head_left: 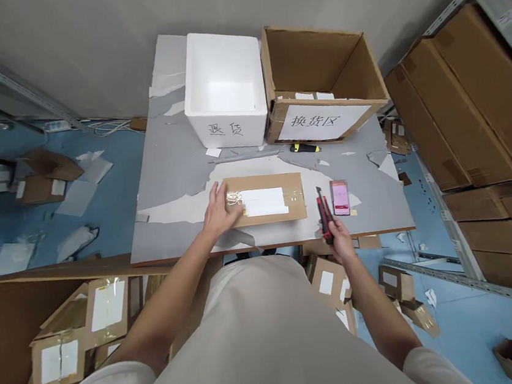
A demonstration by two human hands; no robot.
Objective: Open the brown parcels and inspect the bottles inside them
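A closed cardboard box (294, 195) with a white label (262, 201) and clear tape lies flat on the table in front of me. My left hand (217, 212) grips its left end, the thumb over the top and the fingers at the side. To the right of the box, my right hand (340, 241) is closed around a red and black utility knife (325, 216). The knife points away from me and is apart from the box. Just right of it lies a phone (340, 198) with a lit pinkish screen.
A white foam bin (233, 130) and a larger open carton (326, 121), both with handwritten signs, stand at the table's back. A yellow and black cutter (305, 147) lies before them. Cartons fill a shelf (441, 109) at right; a big box (80, 270) at lower left holds several parcels.
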